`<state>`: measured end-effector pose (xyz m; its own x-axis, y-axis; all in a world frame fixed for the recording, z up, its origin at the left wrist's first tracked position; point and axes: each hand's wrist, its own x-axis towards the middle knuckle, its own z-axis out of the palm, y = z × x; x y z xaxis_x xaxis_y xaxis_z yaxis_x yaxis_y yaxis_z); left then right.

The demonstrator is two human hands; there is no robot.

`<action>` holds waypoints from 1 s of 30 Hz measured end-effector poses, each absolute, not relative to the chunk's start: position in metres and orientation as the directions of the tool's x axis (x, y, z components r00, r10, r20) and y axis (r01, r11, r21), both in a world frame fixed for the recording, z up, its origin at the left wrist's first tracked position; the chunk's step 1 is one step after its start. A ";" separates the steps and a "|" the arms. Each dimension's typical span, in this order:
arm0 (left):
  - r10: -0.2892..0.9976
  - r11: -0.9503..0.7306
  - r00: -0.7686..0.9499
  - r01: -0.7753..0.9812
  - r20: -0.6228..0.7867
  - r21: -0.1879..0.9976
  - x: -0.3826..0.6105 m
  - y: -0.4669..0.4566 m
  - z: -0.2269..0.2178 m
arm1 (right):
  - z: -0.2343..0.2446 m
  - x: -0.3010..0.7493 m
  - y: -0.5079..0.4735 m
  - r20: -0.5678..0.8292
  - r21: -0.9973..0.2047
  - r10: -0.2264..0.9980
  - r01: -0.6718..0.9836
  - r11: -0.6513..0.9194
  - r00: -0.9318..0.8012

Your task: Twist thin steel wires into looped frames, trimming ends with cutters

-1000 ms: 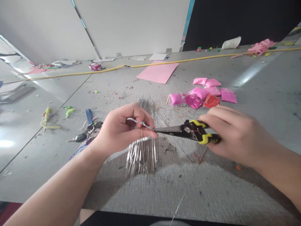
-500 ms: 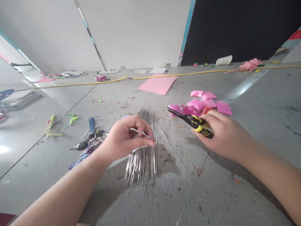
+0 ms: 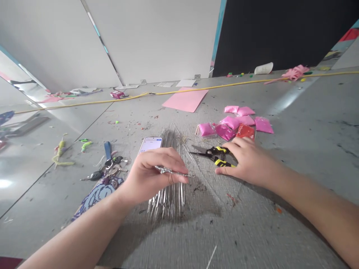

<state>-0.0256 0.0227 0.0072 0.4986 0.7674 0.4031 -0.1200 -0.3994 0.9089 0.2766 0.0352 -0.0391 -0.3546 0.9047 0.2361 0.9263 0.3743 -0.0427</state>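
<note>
My left hand (image 3: 151,175) pinches a short twisted silver wire (image 3: 175,172) between thumb and fingers, just above a bundle of thin straight silver wires (image 3: 168,194) lying on the grey table (image 3: 252,231). My right hand (image 3: 248,162) rests low on the table with its fingers around the yellow-and-black handles of a pair of pliers (image 3: 211,153). The pliers lie on the surface, jaws apart and pointing left, a short way right of the twisted wire.
A phone (image 3: 150,144) lies beyond my left hand, with keys on a blue strap (image 3: 108,166) to its left. Small pink and red bags (image 3: 238,121), a pink sheet (image 3: 186,100) and a yellow cord (image 3: 168,91) lie farther back. Scraps litter the table.
My right hand drew the pliers away from the twisted wire and lowered them onto the table. My left hand sank slightly, still holding the wire.
</note>
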 end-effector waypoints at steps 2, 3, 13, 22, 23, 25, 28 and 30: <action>0.866 -0.245 0.402 -0.174 0.296 0.954 -0.020 0.018 0.006 | -0.036 0.274 0.033 0.232 -0.044 0.906 0.927 0.373 -0.353; 0.914 -0.138 0.346 -0.231 0.214 0.963 -0.017 0.015 0.006 | -0.033 0.272 0.031 0.240 -0.051 0.902 0.924 0.380 -0.358; 0.910 0.411 0.244 -0.425 -0.335 0.807 0.010 -0.005 -0.006 | -0.012 0.234 -0.003 0.516 -0.196 0.586 0.580 0.790 -0.625; 0.893 0.441 0.304 -0.439 -0.333 0.783 0.019 -0.012 -0.005 | -0.003 0.225 -0.006 0.549 -0.155 0.480 0.481 0.863 -0.685; 0.889 0.446 0.318 -0.438 -0.330 0.780 0.020 -0.013 -0.005 | -0.002 0.224 -0.005 0.545 -0.146 0.471 0.474 0.868 -0.694; 0.882 0.450 0.347 -0.429 -0.318 0.783 0.020 -0.015 -0.004 | -0.002 0.223 -0.005 0.532 -0.130 0.466 0.476 0.870 -0.707; 0.876 0.442 0.378 -0.377 -0.301 0.814 0.018 -0.015 -0.005 | -0.002 0.221 -0.006 0.516 -0.128 0.473 0.482 0.867 -0.715; 0.870 0.432 0.393 -0.319 -0.297 0.844 0.016 -0.014 -0.005 | -0.003 0.221 -0.006 0.509 -0.133 0.478 0.483 0.865 -0.716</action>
<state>0.0158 -0.0136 -0.0052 0.3928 0.8702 -0.2973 -0.3187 0.4321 0.8436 0.2210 -0.0058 -0.0029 -0.7159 0.4781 0.5089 0.4835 0.8652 -0.1328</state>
